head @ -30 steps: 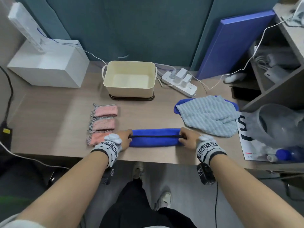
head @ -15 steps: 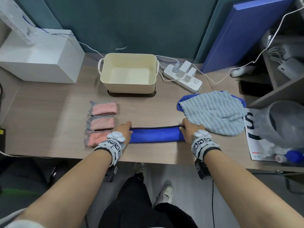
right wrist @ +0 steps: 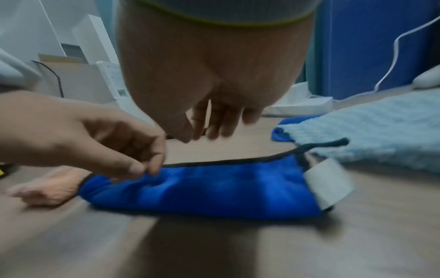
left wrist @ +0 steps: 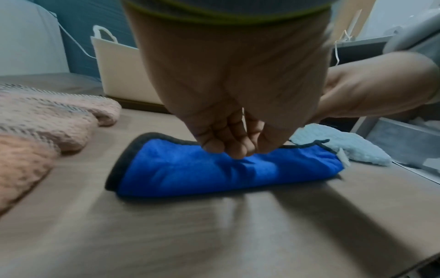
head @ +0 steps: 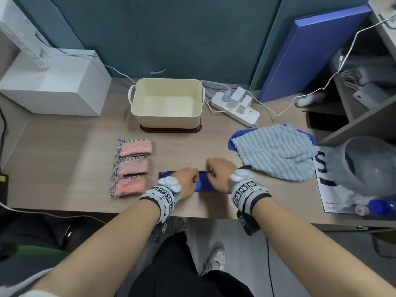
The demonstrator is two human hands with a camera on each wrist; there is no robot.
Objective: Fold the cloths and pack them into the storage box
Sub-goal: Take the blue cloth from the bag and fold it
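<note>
Storage box sits at desk rear, nothing in it yet. Grey cloth lies unfolded at right; 3 pink cloths folded at left. Blue cloth, near front edge, is mid-fold, I'd say. L hand pinches its middle; R hand hovers, fingers loose. Wrist views alone show cloth's white tag & that pinch.

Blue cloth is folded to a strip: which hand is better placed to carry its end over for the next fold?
Right, probably. The left hand already pinches the blue cloth mid-strip as an anchor, while the right hand hovers open above it, free.
</note>
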